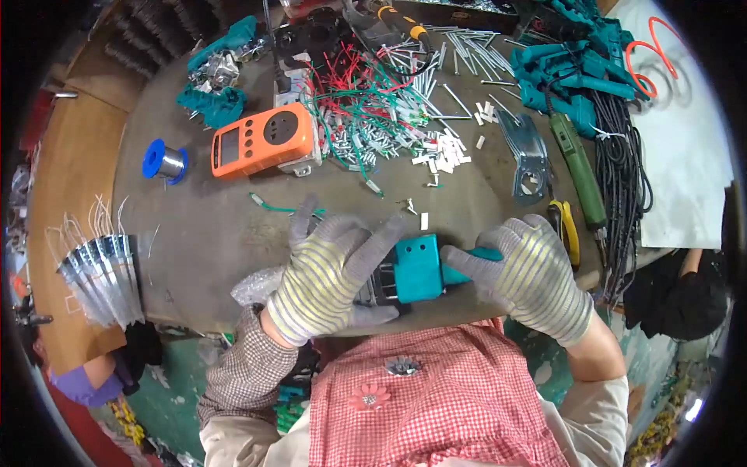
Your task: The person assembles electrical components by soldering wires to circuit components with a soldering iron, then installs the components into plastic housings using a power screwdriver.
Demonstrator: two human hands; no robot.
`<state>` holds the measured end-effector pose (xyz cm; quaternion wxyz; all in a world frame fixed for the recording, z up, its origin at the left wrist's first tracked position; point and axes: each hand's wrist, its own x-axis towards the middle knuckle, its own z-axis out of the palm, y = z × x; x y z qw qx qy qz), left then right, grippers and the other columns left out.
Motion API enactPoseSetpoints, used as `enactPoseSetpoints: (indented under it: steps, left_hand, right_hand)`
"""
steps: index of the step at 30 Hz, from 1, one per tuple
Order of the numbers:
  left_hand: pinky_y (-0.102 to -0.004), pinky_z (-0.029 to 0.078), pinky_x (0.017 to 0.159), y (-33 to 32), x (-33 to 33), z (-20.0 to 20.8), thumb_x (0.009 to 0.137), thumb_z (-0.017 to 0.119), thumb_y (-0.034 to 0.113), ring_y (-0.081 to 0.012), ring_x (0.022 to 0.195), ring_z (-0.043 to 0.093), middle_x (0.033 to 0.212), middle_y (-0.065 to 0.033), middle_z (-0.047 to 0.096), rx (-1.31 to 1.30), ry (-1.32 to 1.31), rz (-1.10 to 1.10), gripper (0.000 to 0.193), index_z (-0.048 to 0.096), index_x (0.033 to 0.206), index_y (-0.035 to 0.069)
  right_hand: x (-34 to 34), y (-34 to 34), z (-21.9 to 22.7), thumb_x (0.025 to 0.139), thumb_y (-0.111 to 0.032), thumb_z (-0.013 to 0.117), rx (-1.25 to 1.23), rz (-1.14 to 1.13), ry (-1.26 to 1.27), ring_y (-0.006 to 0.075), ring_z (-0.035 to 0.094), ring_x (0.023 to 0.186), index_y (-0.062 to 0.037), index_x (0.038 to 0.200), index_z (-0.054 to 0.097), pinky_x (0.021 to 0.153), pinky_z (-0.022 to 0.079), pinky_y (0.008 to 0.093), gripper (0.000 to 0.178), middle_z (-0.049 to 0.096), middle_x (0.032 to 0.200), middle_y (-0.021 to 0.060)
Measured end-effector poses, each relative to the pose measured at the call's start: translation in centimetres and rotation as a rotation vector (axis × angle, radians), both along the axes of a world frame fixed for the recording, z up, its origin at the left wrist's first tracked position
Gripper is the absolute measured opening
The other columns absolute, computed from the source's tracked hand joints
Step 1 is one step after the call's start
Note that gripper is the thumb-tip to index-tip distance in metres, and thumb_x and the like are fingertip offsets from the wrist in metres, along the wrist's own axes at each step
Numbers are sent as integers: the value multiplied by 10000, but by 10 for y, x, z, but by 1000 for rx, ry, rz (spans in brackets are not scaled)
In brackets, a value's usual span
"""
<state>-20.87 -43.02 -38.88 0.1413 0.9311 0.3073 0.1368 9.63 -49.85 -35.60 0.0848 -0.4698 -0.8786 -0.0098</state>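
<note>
A teal power tool housing (418,268) with a black front part (383,282) lies near the table's front edge. My right hand (533,272), in a striped grey and yellow glove, is closed around its teal handle end. My left hand (327,272), gloved alike, lies beside the black part with its fingers spread. Its forefinger stretches above that part and its thumb below. Just beyond the forefinger are a small screw (410,206) and a white tubular piece (424,221). A green wire (280,208) runs up to my left fingers.
An orange meter (263,141) and a blue solder spool (164,162) sit at the left. Wires, screws (475,50) and white sleeves (445,152) are heaped beyond. Right are a green screwdriver (576,167), yellow-handled pliers (566,229), black cables (620,171) and teal housings (568,78).
</note>
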Motion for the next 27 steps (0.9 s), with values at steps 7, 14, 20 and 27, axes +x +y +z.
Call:
enactPoseSetpoints:
  steps: [7, 14, 20, 27]
  left_hand:
    - [-723, 252, 1199, -1, 4, 0, 619, 885, 670, -321, 1210, 596, 1142, -77, 649, 7, -51, 48, 1151, 542, 1582, 142]
    - [-709, 186, 1234, -3, 10, -7, 599, 920, 619, -287, 1262, 583, 1134, -85, 700, 40, -51, 13, 1148, 560, 1553, 94]
    - [-699, 158, 1248, -5, 9, -5, 586, 936, 580, -273, 1191, 619, 1108, -57, 706, 24, -83, 21, 1167, 538, 1572, 99]
    - [-727, 202, 1227, -3, 10, -6, 582, 942, 587, -270, 1162, 638, 1040, -52, 714, 21, -84, 33, 1187, 525, 1588, 116]
  right_hand:
    - [-9, 7, -1, 918, -207, 654, -75, 34, -7, 215, 634, 796, -250, 1290, 760, 772, 504, 412, 389, 623, 905, 15]
    - [3, 4, -14, 937, -200, 688, -161, 22, 144, 251, 678, 916, -255, 1366, 727, 847, 528, 448, 434, 701, 1081, 37]
    - [137, 9, -20, 845, -165, 841, 332, -841, 5, 373, 644, 1058, -93, 1493, 641, 954, 539, 515, 682, 691, 1159, 176]
    - [161, 4, -28, 993, -167, 728, 12, -867, 499, 309, 651, 1326, -25, 1543, 569, 1104, 513, 447, 590, 651, 1499, 176]
